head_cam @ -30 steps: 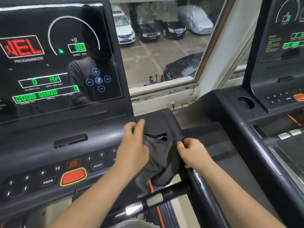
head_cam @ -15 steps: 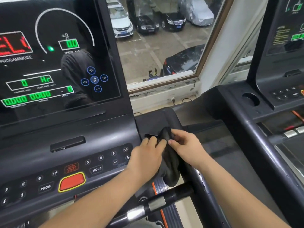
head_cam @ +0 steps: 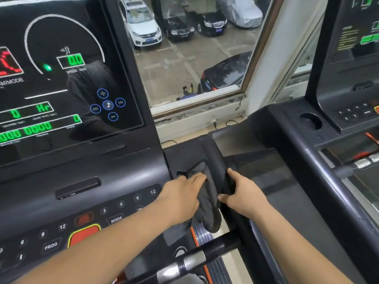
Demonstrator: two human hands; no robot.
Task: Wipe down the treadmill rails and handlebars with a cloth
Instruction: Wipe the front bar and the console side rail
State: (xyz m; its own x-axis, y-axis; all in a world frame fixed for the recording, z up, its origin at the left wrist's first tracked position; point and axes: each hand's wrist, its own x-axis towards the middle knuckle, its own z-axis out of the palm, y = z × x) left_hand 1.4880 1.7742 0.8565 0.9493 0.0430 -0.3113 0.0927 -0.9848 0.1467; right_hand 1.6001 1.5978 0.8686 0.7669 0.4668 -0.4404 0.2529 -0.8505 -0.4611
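2 hands flank the cloth: left hand pressing, right hand pinching it.

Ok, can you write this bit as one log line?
left hand: presses cloth on rail | right hand: rests on rail

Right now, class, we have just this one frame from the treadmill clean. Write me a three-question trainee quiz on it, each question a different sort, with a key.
1. True or false: the speed readout shows 0.0.
2. The dark cloth is: A) spread over the red button; B) draped against the rail just right of the console; C) stuffed in the neighbouring treadmill's cup holder.
3. Which of the hands lays straight fingers on the cloth?
Key: 1 true; 2 B; 3 the left hand.
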